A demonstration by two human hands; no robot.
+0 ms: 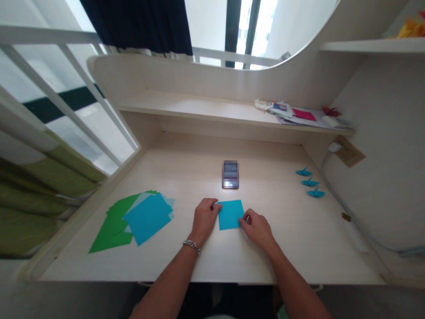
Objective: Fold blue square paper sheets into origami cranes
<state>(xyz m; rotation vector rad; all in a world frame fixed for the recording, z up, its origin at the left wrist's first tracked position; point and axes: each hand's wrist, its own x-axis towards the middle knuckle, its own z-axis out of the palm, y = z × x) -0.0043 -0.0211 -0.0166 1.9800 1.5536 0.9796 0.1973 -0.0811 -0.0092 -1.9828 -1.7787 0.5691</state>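
Note:
A small square of blue origami paper lies on the desk in front of me. My left hand, with a chain bracelet on its wrist, has thumb and forefinger closed at the paper's upper left edge. At the lower right edge, my right hand pinches the same sheet between thumb and fingers; the remaining fingers curl inward. Just beyond the paper rests a phone, its screen blurred. To the left are fanned larger blue sheets, partly covering green sheets.
Three folded blue paper cranes stand in a row at the right. A cable runs from a wall socket along that side. The raised shelf at the back holds papers and a pink sheet.

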